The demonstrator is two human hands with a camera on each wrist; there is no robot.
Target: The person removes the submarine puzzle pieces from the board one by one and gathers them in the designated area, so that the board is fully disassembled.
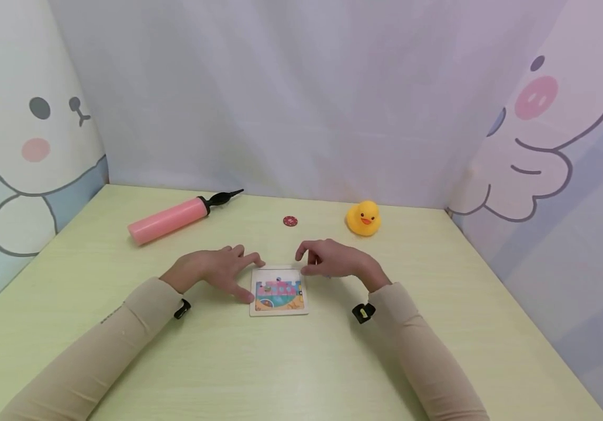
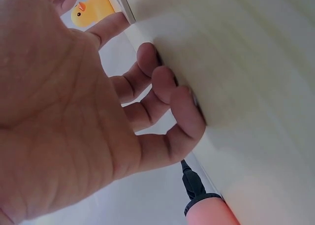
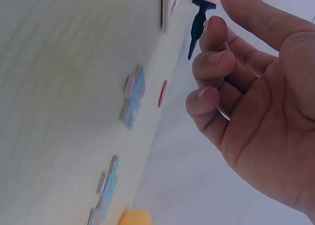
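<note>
A small jigsaw puzzle (image 1: 280, 295) with a pink and teal picture lies in a white frame (image 1: 280, 313); its upper strip is plain white. My left hand (image 1: 222, 270) spreads along the left side, the thumb at the left edge and the index fingertip at the top left corner. In the left wrist view its other fingers (image 2: 165, 82) bend down to the tabletop. At the upper right corner hovers my right hand (image 1: 335, 259), fingers loosely curled around nothing. Two light-blue puzzle pieces (image 3: 135, 98) lie on the table near it in the right wrist view.
Toward the back left lies a pink hand pump (image 1: 169, 221) with a black nozzle. A round red patterned disc (image 1: 290, 221) sits behind the puzzle. The yellow rubber duck (image 1: 363, 218) stands at the back right. A pale curtain (image 1: 290, 105) rises behind the table.
</note>
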